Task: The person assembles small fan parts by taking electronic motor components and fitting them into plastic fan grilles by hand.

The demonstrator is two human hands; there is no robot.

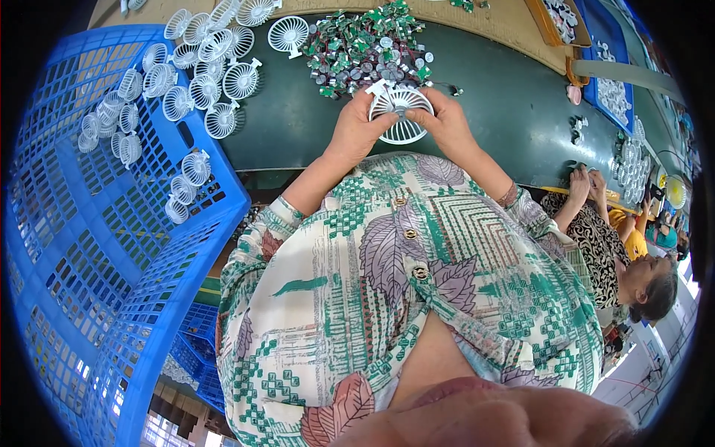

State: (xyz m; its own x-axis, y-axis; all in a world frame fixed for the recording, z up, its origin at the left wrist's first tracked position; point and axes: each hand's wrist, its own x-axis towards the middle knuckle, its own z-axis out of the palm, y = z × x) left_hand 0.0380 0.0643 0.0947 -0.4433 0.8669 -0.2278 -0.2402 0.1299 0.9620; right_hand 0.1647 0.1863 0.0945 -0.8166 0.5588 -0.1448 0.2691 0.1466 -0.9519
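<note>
A round white fan cage with radial ribs is held up in front of my chest, over the near edge of the green table. My left hand grips its left side, the thumb lying across the front. On the opposite side, my right hand has it too, thumb toward the hub. A small white bracket stands up at the top of the cage. Just beyond my fingers lies a heap of small motors with green circuit boards. What is behind the cage is hidden.
A large blue plastic crate at the left has several white fan cages in it and heaped at the table side. Green tabletop runs right toward a blue tray of white parts. A co-worker sits at the right.
</note>
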